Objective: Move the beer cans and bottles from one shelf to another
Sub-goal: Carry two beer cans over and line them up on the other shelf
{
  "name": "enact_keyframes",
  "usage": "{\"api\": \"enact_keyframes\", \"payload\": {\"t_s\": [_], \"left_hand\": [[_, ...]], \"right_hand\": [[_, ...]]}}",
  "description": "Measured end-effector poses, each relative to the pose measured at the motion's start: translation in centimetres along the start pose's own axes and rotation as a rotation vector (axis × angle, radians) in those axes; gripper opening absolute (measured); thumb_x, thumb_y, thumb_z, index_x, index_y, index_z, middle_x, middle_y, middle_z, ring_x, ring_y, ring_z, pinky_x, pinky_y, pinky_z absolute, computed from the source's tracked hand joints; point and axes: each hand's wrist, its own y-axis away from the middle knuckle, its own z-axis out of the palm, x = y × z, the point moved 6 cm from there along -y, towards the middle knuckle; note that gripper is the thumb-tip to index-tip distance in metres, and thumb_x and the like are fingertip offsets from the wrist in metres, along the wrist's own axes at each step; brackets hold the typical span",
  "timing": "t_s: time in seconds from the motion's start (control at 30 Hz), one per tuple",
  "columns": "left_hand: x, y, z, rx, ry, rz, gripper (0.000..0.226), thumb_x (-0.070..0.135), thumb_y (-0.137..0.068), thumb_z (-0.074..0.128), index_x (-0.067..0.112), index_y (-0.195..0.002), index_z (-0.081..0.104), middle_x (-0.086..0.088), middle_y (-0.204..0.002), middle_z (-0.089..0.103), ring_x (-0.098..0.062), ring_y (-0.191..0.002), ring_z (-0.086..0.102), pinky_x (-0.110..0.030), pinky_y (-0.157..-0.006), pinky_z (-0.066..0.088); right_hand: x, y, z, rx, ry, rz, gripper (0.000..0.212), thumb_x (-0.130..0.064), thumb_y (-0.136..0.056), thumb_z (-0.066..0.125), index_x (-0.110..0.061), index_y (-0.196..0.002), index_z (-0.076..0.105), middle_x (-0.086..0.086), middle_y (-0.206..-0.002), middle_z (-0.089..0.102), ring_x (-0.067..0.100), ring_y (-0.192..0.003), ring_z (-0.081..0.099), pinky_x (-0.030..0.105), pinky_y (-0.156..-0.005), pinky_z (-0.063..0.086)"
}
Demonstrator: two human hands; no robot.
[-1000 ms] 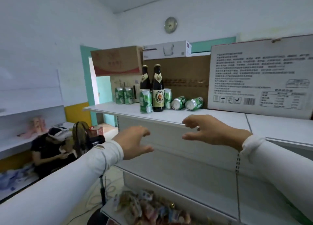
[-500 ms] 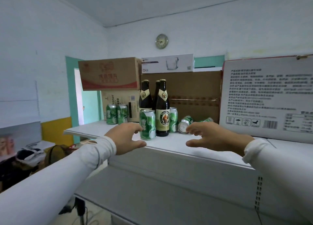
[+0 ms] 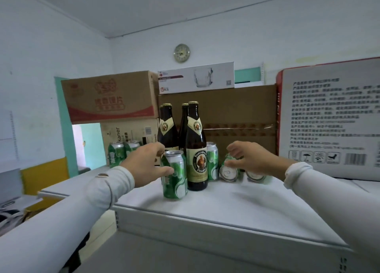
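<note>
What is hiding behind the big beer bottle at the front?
Behind the front bottle stands another dark bottle, mostly covered, with only its neck and shoulder showing. An upright green can peeks out at its right. Whatever else sits directly behind is hidden.

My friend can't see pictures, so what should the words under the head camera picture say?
Two hands reach for beer on a white shelf: the left hand curls round an upright green can, and the right hand closes over a can lying on its side. Brown bottles stand between them, with cardboard boxes behind.
</note>
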Motion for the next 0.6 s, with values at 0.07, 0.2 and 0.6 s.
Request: {"api": "enact_keyframes", "payload": {"t_s": [0.07,0.2,0.6], "left_hand": [[-0.3,-0.8,0.1,0.006,0.080,0.024,0.067,0.050,-0.075,0.073,0.020,-0.128,0.047,0.005,-0.119,0.057,-0.014,-0.104,0.055,-0.033,-0.095,0.048],[-0.8,-1.8,1.0,-0.044,0.124,0.101,0.076,0.053,-0.073,0.073,0.023,-0.136,0.042,0.008,-0.129,0.053,-0.010,-0.113,0.051,-0.029,-0.099,0.044],[-1.4,-2.4,2.3,-0.080,0.320,0.158,0.058,0.047,-0.071,0.078,0.043,-0.117,0.043,0.024,-0.109,0.057,0.001,-0.101,0.056,-0.016,-0.080,0.047]], "right_hand": [[0.3,-1.5,0.3,0.003,-0.027,0.042,0.065,-0.045,-0.084,0.073,-0.018,-0.138,0.049,-0.002,-0.128,0.062,0.012,-0.109,0.059,0.028,-0.099,0.047],[0.9,-4.5,1.8,-0.033,-0.067,0.128,0.080,-0.045,-0.080,0.077,-0.017,-0.145,0.041,0.001,-0.139,0.056,0.017,-0.120,0.056,0.035,-0.104,0.046],[0.0,-7.5,3.8,-0.089,-0.215,0.098,0.066,-0.039,-0.076,0.082,-0.017,-0.131,0.054,-0.003,-0.116,0.067,0.014,-0.104,0.064,0.033,-0.094,0.053]]}}
